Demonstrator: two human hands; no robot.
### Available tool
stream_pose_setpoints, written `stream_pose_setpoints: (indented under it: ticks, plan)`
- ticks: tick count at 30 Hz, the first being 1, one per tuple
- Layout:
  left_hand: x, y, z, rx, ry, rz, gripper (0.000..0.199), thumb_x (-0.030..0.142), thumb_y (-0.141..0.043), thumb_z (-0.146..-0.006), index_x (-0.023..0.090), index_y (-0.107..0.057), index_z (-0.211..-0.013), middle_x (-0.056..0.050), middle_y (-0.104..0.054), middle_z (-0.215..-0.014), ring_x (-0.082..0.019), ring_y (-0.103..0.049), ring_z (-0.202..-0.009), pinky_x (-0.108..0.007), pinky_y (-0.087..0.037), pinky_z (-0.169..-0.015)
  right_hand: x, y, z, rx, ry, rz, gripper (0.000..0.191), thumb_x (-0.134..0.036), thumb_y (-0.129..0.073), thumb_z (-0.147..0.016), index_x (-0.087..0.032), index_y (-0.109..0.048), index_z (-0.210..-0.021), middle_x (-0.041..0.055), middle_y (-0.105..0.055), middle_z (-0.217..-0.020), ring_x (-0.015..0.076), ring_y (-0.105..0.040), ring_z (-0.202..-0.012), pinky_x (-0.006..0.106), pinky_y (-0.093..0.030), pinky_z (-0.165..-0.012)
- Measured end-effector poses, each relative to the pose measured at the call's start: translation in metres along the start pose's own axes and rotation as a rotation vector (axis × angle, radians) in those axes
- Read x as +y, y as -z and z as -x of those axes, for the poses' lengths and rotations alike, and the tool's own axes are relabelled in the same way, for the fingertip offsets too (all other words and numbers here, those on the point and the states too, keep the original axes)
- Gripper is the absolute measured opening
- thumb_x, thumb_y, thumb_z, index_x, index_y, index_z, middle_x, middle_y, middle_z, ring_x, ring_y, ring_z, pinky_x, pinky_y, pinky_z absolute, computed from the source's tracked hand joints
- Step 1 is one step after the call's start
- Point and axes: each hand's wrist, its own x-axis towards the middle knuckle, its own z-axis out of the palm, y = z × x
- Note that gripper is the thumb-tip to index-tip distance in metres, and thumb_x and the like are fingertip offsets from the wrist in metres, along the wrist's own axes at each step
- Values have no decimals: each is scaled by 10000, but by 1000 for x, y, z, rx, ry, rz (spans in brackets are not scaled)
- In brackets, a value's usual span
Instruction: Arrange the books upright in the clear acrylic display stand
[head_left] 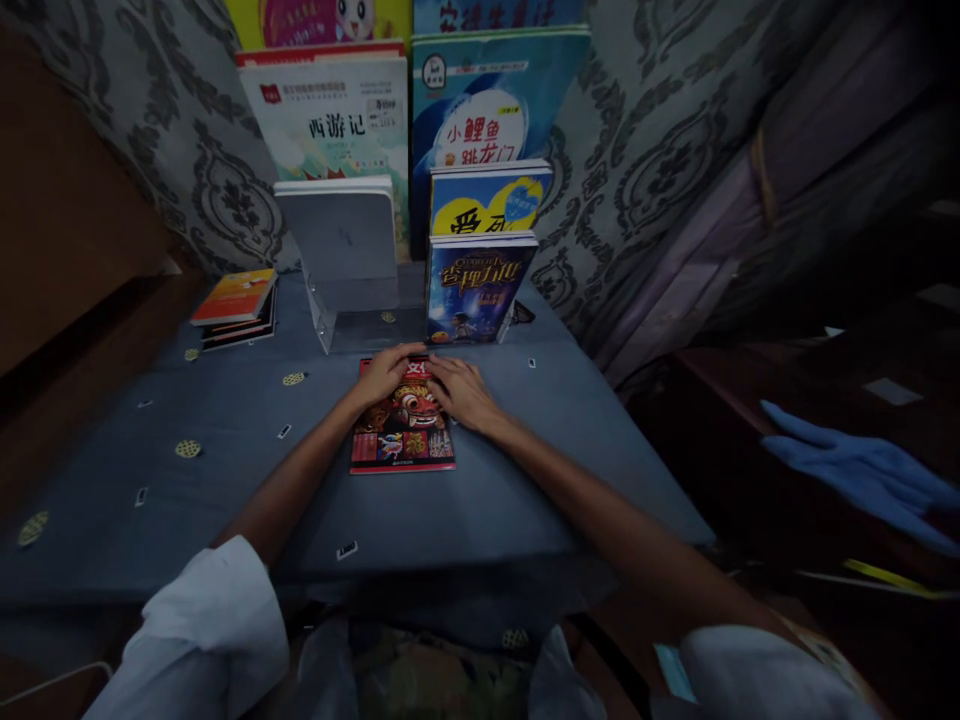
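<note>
A red and black book (405, 425) with a mask picture on its cover lies flat on the blue-grey tablecloth (525, 470). My left hand (386, 375) rests on the book's upper left part, fingers pointing towards its top edge. Across its upper right side lies my right hand (463, 392), its fingers spread and reaching onto the cover. Both hands touch the book without wrapping round it. Just beyond them stands a clear book stand (322, 325), whose right section holds a dark blue book (476, 290).
A small stack of books (238, 298) lies at the back left. Larger books (337, 120) stand upright behind the stand, before a patterned curtain (630, 170). To the right, beyond the table's edge, are blue gloves (862, 465) on a dark surface.
</note>
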Motion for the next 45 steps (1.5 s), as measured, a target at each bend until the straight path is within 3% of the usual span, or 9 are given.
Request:
stream_pose_setpoints:
  ticks: [3,6,13,20,26,31,36,41,45]
  plan:
    - [-1,1,0,61,36,27,477,121,-412,-848,140,-699,-1228,-77,-712,-1283,-230,-618,-1249,-428,-406,-1162,7,-4,-9,-6,-29,-29,419,-272,-460,-1009,-158,-582,-1393,157,-543,-1504,286,-457,-1413,519,-353,-1138]
    - [2,0,1,30,18,-63,454,143,-406,-889,135,-672,-1257,-86,-704,-1288,-220,-612,-1247,-414,-411,-1156,15,-8,-12,8,-43,-104,463,-243,-443,-995,-151,-530,-1441,148,-525,-1521,292,-451,-1424,536,-347,-1156]
    - [28,-9,19,-275,-63,-483,582,365,-416,-1008,53,-428,-1499,-183,-388,-1601,-266,-296,-1526,-456,-173,-1264,43,-15,-21,-13,-28,-347,626,-142,-391,-944,-121,-299,-1563,115,-611,-1444,255,-482,-1416,528,-361,-1180]
    - [41,-8,30,-387,-81,-622,605,449,-290,-1053,118,-347,-1555,-130,-301,-1648,-230,-204,-1557,-472,-147,-1269,41,-23,-18,55,-14,-238,503,-169,-398,-947,-162,-523,-1435,104,-632,-1417,250,-557,-1332,468,-417,-1149]
    - [52,-8,34,-311,-5,-695,528,351,-349,-1049,116,-413,-1518,-130,-378,-1613,-226,-315,-1520,-452,-229,-1257,30,-19,-11,62,-2,-108,472,-208,-394,-976,-200,-576,-1410,87,-624,-1433,270,-549,-1326,505,-416,-1124]
    - [69,3,51,-143,159,-827,447,299,-388,-1043,86,-536,-1407,-184,-510,-1516,-274,-472,-1426,-423,-371,-1184,25,-17,-9,33,-1,-58,429,-295,-428,-1008,-202,-599,-1390,97,-564,-1496,270,-497,-1390,511,-367,-1153]
    - [68,14,62,-46,331,-936,424,299,-384,-1046,27,-584,-1304,-252,-605,-1377,-330,-599,-1279,-437,-471,-1058,12,-5,-6,0,-2,23,431,-286,-422,-1014,-182,-598,-1393,118,-536,-1516,305,-437,-1441,560,-347,-1156]
    - [57,15,61,-33,270,-926,381,219,-402,-1020,34,-595,-1292,-245,-596,-1392,-333,-516,-1369,-475,-384,-1142,-20,1,-11,-36,142,92,401,-252,-414,-1012,-238,-636,-1345,94,-586,-1474,290,-439,-1447,569,-295,-1193]
    - [44,14,61,-19,186,-852,380,198,-391,-1013,76,-596,-1309,-203,-586,-1423,-310,-525,-1362,-463,-405,-1135,-36,-9,-20,-146,199,47,473,-213,-390,-1010,-141,-514,-1460,154,-515,-1527,258,-409,-1472,531,-288,-1212]
